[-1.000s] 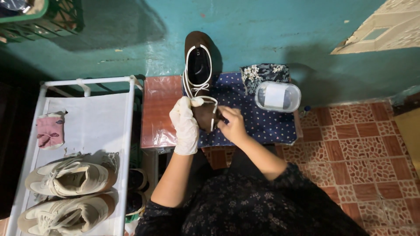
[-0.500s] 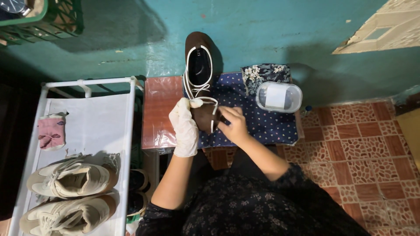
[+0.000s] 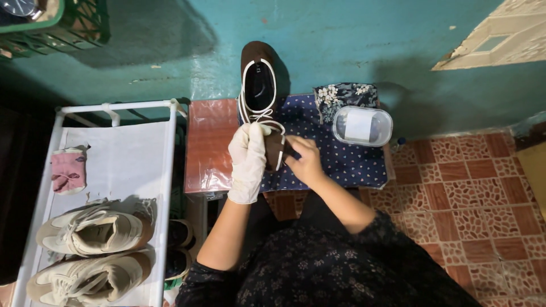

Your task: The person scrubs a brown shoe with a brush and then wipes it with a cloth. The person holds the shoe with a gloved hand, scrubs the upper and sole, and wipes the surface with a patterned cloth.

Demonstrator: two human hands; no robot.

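two hands meet over one brown shoe (image 3: 260, 91) with white laces, which lies lengthwise on the small table (image 3: 211, 145), its toe towards the person and its heel towards the teal wall (image 3: 352, 40). the left hand (image 3: 248, 162), in a white glove, is wrapped around the toe end of the shoe and grips it. the bare right hand (image 3: 305, 161) is curled closed just beside it, fingers pressed to the shoe's side; i cannot tell what, if anything, is pinched in them. a dark blue dotted cloth (image 3: 341, 159) lies under the shoe, and on it sits a clear lidded container (image 3: 362, 126). to the left, a white rack (image 3: 114, 170) holds a pair of cream sneakers (image 3: 94, 233) and a pink cloth (image 3: 68, 170).
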